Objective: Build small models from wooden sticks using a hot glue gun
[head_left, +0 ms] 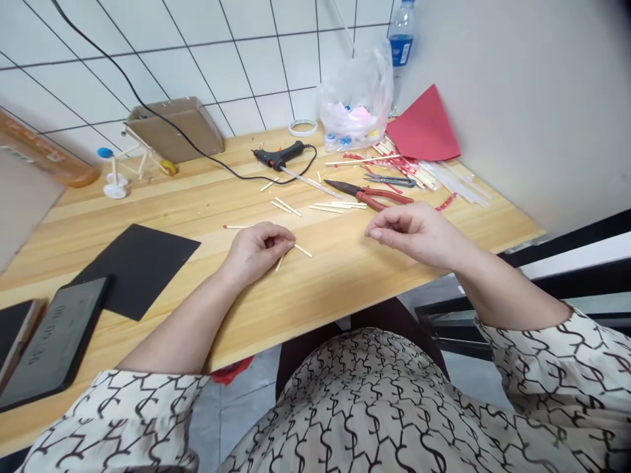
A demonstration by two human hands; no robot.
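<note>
The left hand (pixel 256 253) is rested on the wooden tabletop (pixel 345 289), fingers curled over a red-tipped matchstick (pixel 234 226); its middle is hidden, so the grasp cannot be told. The right hand (pixel 419 233) is raised, fingers pinched around nothing visible. Red-handled pliers (pixel 367 196) are placed at its 11 o'clock.

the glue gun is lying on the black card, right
No, the glue gun is lying on the wooden tabletop, nearer the wall, not on the black card. The head view shows this.
</note>
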